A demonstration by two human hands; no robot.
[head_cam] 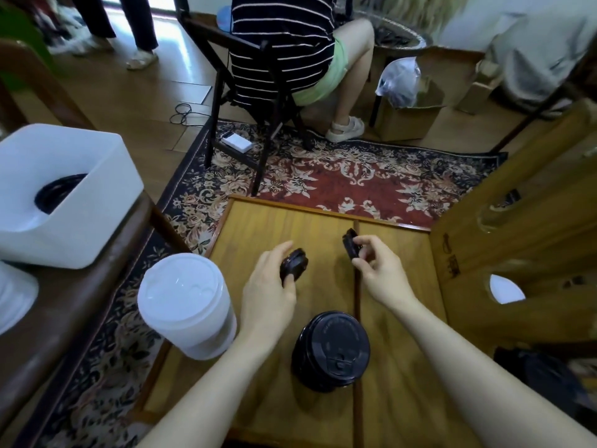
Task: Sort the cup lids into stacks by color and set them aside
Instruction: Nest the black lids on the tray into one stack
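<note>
Cup lids noted in two stacks on desk (265, 218): tall white stack (185, 305) at left edge, black stack (331, 350) near centre. Risk judged: white stack overhanging edge, liable to topple if nudged by left forearm. Left hand (268, 286) clasping black lid (293, 266); right hand (378, 273) pinching another black lid (350, 243) edge-on, prone to slipping. Lid count per hand undeterminable; white bin (64, 195) contents partly hidden.

A home living room — patterned rug (339, 176) on wood flooring (129, 101), a folding chair (239, 101), low wooden table (274, 221).
</note>
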